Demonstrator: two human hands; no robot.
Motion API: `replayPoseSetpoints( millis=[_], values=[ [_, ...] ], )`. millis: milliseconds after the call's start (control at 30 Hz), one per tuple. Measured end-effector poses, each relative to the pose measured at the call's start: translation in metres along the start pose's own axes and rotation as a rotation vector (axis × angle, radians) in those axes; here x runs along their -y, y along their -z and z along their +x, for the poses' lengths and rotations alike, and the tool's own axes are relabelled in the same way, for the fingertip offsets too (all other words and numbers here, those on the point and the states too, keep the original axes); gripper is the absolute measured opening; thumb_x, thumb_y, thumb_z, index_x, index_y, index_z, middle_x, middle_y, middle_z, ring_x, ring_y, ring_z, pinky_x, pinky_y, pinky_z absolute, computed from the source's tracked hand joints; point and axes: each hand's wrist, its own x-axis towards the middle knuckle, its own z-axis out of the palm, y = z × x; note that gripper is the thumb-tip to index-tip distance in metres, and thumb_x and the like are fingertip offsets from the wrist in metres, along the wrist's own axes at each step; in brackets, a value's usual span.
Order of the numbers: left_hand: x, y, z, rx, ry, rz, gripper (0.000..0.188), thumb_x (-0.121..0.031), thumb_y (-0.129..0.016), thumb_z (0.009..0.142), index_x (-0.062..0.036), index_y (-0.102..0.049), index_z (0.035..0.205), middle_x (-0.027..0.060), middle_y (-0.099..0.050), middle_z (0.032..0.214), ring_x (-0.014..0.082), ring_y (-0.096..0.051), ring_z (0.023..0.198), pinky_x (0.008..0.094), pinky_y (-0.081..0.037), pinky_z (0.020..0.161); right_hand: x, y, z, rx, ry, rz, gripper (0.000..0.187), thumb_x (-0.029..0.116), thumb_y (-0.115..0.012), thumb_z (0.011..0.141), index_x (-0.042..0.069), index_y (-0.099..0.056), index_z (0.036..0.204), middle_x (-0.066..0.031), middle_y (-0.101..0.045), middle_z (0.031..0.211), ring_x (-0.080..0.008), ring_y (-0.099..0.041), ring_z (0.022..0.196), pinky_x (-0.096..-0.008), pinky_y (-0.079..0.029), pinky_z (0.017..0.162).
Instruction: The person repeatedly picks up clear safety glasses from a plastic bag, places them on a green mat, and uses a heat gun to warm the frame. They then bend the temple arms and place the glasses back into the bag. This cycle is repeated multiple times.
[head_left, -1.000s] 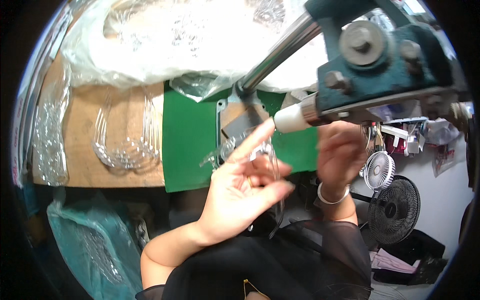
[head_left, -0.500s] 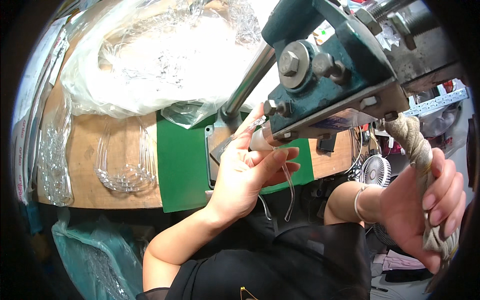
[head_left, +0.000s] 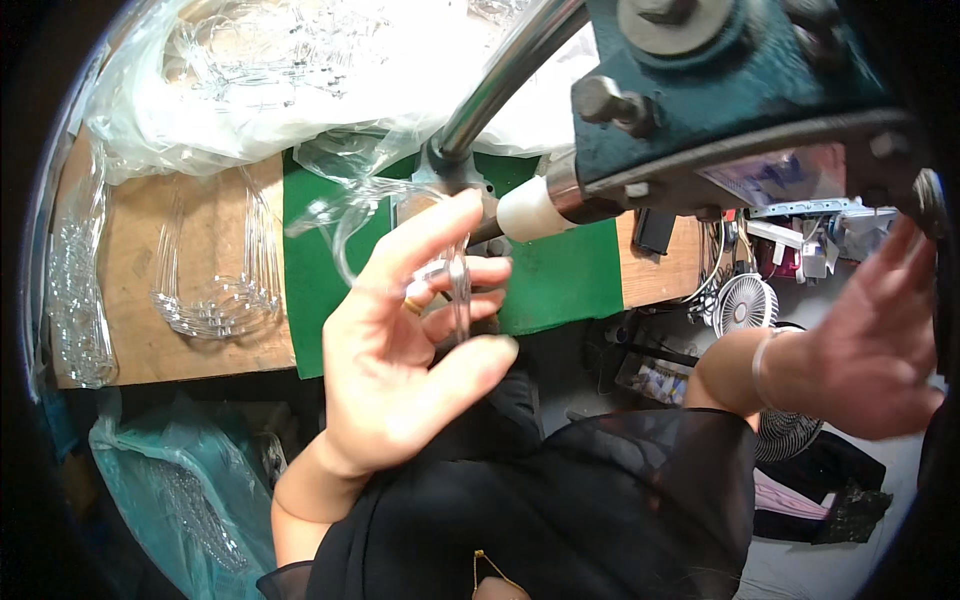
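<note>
My left hand (head_left: 400,340) is in front of the press, its fingers curled on a clear plastic strap (head_left: 459,285) while the thumb stands apart. The strap's loop (head_left: 350,215) spreads blurred to the left, over the green mat (head_left: 560,285). Just right of those fingertips, a white plastic sleeve (head_left: 535,210) sits on the dark rod of the green press (head_left: 730,120). My right hand (head_left: 865,330) is at the right rim, blurred, fingers stretched upward and palm bare. Near its fingertips shows the end of the press's lever (head_left: 930,200), mostly cut off by the rim.
A large clear bag (head_left: 240,90) of clear straps fills the back of the wooden table. Strap bundles (head_left: 220,310) lie at its left, above a teal bag (head_left: 170,500). A steel post (head_left: 510,80) rises behind my left hand. A white fan (head_left: 747,305) stands at the right.
My left hand has drawn left, away from the white sleeve, with the strap. My right hand has moved up and no longer wraps the cloth-covered lever. The view has shifted closer to the press.
</note>
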Motion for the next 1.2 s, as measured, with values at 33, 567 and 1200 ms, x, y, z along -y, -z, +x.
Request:
replayPoseSetpoints(
  millis=[33,567,1200],
  values=[
    [0.0,0.001,-0.001,0.004,-0.061,-0.035,0.053,-0.019,-0.063,0.081,-0.002,-0.043,0.127,0.0195,-0.041,0.13,0.0253,-0.053,0.105,0.0363,-0.047,0.086,-0.008,0.018,-0.013,-0.125,0.042,0.012,0.051,0.041,-0.043,0.088,0.002,-0.047,0.122,-0.0188,-0.04,0.133,-0.0312,-0.035,0.126,-0.0475,-0.021,0.106],
    [-0.002,0.019,0.002,-0.029,0.087,-0.185,0.017,-0.02,-0.054,0.087,-0.0037,-0.049,0.086,0.0261,-0.051,0.116,0.0352,-0.051,0.109,0.0421,-0.041,0.093,-0.14,-0.025,-0.232,0.381,-0.709,-0.733,0.01,0.013,-0.067,0.075,0.005,-0.06,0.075,-0.0061,-0.055,0.07,-0.0213,-0.051,0.069,-0.0319,-0.041,0.064],
    [0.014,0.02,-0.023,0.164,-0.033,0.351,0.061,0.002,-0.068,0.072,0.0018,-0.042,0.128,0.0081,-0.064,0.079,0.0055,-0.057,0.07,0.0208,-0.047,0.067,-0.049,-0.066,-0.112,0.685,-0.321,0.058,0.012,0.009,-0.071,0.07,0.007,-0.061,0.076,-0.0034,-0.062,0.075,-0.0205,-0.056,0.069,-0.0301,-0.044,0.064]
  ],
)
